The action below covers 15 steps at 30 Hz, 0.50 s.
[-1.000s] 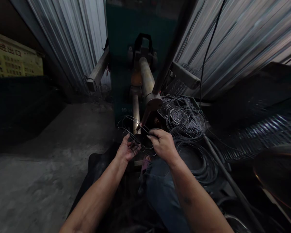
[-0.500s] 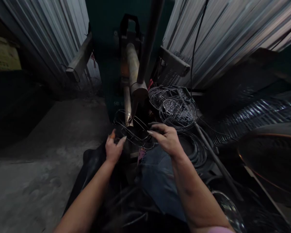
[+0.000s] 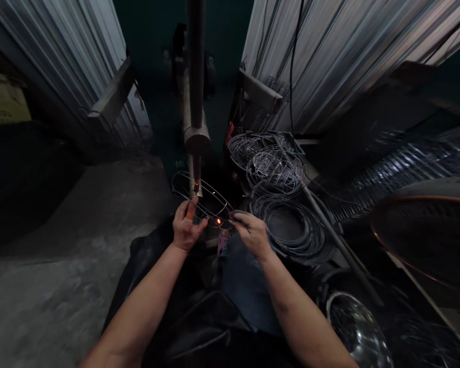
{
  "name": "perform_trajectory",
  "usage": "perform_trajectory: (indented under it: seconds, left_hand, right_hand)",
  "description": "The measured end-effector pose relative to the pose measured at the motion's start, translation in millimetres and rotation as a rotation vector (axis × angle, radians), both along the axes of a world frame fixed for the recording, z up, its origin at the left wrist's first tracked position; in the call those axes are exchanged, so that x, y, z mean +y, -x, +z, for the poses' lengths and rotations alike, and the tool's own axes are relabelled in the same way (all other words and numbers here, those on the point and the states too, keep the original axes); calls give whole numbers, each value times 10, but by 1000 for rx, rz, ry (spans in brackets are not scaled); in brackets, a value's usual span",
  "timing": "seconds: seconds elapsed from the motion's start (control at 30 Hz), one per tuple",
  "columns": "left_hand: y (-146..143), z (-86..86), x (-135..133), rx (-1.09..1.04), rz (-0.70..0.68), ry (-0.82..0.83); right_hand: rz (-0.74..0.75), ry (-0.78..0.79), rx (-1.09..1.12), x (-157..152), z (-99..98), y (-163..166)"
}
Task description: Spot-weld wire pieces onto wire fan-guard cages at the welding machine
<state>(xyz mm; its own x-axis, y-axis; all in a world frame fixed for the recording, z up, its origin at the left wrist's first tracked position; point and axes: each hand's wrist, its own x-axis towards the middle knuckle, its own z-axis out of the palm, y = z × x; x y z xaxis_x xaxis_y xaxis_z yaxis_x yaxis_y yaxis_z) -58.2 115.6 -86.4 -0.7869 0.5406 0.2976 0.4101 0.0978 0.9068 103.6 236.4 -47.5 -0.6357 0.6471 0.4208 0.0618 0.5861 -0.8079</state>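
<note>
A round wire frame [image 3: 222,198], two thin rings joined by short cross wires, is tilted between my hands, its far left side at the lower rod [image 3: 197,168] of a welding machine. My right hand [image 3: 251,230] pinches its right edge between thumb and fingers. My left hand [image 3: 187,227], with an orange wrap on one finger, is at the near left rim, thumb and fingers on either side of the wire. One spot glows orange at the rod's tip and another on the near rim. A thick upper cylinder [image 3: 197,140] stands above the lower rod.
Piled wire frames [image 3: 276,168] lie right of the machine, above a stack of wire rings [image 3: 287,225]. A long bar [image 3: 337,250] slants beside them. A shiny bowl-like metal piece [image 3: 356,327] is at lower right, concrete floor [image 3: 61,286] at left.
My left hand has moved in to the frame's rim from being apart from it. Orange glowing spots have appeared at the wire. The view has shifted, and the upright bar now stands straighter.
</note>
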Motion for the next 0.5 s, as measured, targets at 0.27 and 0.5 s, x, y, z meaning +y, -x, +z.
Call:
perform_trajectory:
  seconds: [0.27,0.5]
  left_hand:
    - [-88,121,-99,-159,-44,-58]
    - [-85,177,-171,-320,-36,-128]
  right_hand:
    - [153,145,-17,-73,269,-72]
    - [186,83,-94,-176,608,167]
